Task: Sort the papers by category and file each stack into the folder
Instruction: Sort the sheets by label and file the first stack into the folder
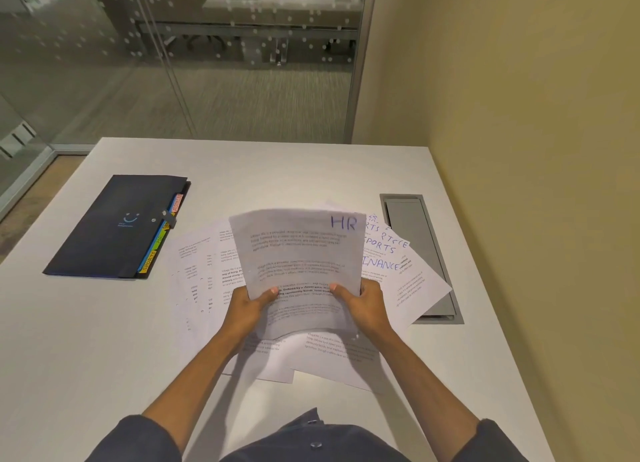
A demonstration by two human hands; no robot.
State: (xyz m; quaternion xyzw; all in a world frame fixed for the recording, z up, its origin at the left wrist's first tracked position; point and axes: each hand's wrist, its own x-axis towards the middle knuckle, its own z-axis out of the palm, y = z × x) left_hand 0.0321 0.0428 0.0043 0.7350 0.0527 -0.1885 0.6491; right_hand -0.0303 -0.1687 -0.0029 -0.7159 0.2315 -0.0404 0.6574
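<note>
Head view: left hand (250, 306) and right hand (363, 304) each pinching the lower edge of the HR sheet (298, 254), thumbs on its face, raised above loose papers (204, 274) spread on the table (86, 340). Folder (117, 226) closed, lying well left of both hands.

Dark sleeves, bare forearms, buttoned shirt front.
The person wears a dark slate-blue shirt (311, 441), and there are two small round buttons down its front placket, one above the other. The sleeves are pushed up and bunched near the elbows, the left sleeve (138, 441) and the right sleeve (498, 441) in the same dark cloth, forearms bare below them. No ring, watch or band shows on the left hand (249, 309) or the right hand (363, 306).
</note>
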